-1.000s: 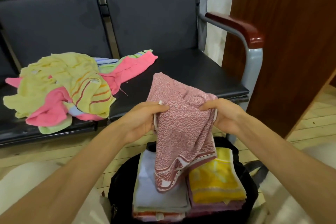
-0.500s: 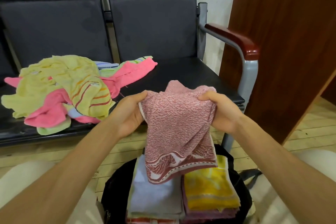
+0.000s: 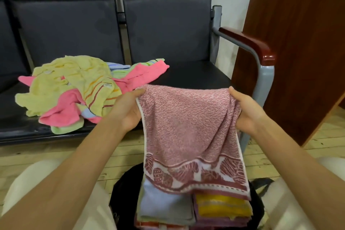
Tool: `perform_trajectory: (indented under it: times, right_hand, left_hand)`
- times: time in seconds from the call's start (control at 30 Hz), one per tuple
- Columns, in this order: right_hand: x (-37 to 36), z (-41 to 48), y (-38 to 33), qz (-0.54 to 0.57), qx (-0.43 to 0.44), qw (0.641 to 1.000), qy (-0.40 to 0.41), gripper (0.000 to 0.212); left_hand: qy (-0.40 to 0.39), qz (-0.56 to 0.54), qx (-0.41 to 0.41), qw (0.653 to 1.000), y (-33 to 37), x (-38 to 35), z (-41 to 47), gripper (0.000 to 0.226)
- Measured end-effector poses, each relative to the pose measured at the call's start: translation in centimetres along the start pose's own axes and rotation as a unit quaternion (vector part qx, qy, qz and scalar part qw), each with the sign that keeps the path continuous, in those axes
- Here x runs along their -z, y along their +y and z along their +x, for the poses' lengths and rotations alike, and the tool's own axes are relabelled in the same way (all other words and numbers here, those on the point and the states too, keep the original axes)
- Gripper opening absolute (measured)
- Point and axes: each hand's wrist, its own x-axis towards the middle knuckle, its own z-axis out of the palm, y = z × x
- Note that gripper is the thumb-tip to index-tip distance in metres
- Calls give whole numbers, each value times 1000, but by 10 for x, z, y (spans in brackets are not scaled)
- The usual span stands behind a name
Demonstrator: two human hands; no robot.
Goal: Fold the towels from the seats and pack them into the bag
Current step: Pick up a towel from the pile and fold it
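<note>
A dusty-pink towel [image 3: 188, 129] with a leaf-pattern border hangs spread between my hands, above the bag. My left hand [image 3: 127, 110] grips its upper left corner; my right hand [image 3: 246, 112] grips its bunched upper right corner. Below it a black bag [image 3: 121, 190] stands open on the floor, holding stacked folded towels: a pale blue one [image 3: 164, 205] on the left and a yellow one [image 3: 222, 205] on the right. A heap of unfolded yellow, pink and green towels [image 3: 74, 89] lies on the dark seats [image 3: 192, 74] to the left.
The seat row's metal armrest with a red-brown wooden cap [image 3: 248, 45] stands to the right. A brown wooden panel [image 3: 298, 58] leans beside it. The floor [image 3: 46, 155] is light wood. My knees in pale trousers flank the bag.
My hands have moved apart and stretched the pink towel from a bunched bundle to a wide, flat hanging sheet. The heap on the seats has not moved.
</note>
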Motion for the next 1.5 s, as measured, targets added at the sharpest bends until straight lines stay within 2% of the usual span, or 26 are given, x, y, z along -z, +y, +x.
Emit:
perform_trajectory:
  times: [0.13, 0.33, 0.43, 0.53, 0.6, 0.7, 0.77, 0.83, 0.87, 0.93, 1.0, 1.07, 1.17, 1.3, 1.4, 1.5]
  right_hand:
    - [2, 2, -11, 51, 52, 997, 12, 29]
    - [7, 0, -17, 55, 117, 982, 135, 13]
    - [5, -3, -23, 10, 165, 977, 135, 11]
    - [6, -1, -22, -23, 177, 970, 162, 10]
    - [9, 1, -20, -16, 174, 967, 186, 10]
    - [13, 6, -19, -2, 177, 966, 187, 16]
    - [17, 10, -18, -19, 192, 962, 191, 17]
    - [23, 18, -15, -60, 211, 954, 205, 10]
    - [25, 21, -13, -82, 218, 949, 214, 13]
    - [30, 27, -9, -102, 226, 939, 237, 23]
    - [29, 30, -12, -130, 248, 926, 251, 17]
    - [22, 30, -22, -173, 283, 910, 249, 13]
    - [5, 27, -51, -190, 318, 898, 239, 19]
    - [-17, 19, -96, -220, 371, 873, 228, 21]
    - [-30, 11, -120, -243, 394, 857, 228, 23]
    - [-35, 6, -130, -250, 400, 849, 237, 23]
  left_hand:
    - [-12, 21, -85, 996, 9, 2, 3, 20]
    - [117, 72, -133, 982, 16, 17, 10, 25]
    - [147, 147, -171, 963, 18, 20, 14, 24]
    - [141, 192, -175, 955, 17, 21, 18, 26]
    - [145, 252, -193, 937, 15, 22, 20, 27]
    - [156, 353, -248, 889, 12, 26, 20, 31]
    - [168, 372, -263, 874, 12, 29, 22, 29]
    - [181, 352, -262, 880, 11, 28, 22, 18]
    - [190, 332, -258, 887, 9, 26, 21, 15]
    - [200, 297, -251, 899, 7, 21, 19, 27]
    - [194, 275, -235, 912, 13, 16, 18, 28]
    - [170, 263, -210, 926, 25, 9, 17, 24]
    - [111, 223, -194, 949, 57, -4, 12, 15]
    - [102, 321, -266, 903, 103, -10, 5, 26]
    - [116, 379, -304, 866, 125, -12, -2, 22]
    - [130, 396, -322, 850, 139, -15, -7, 15]
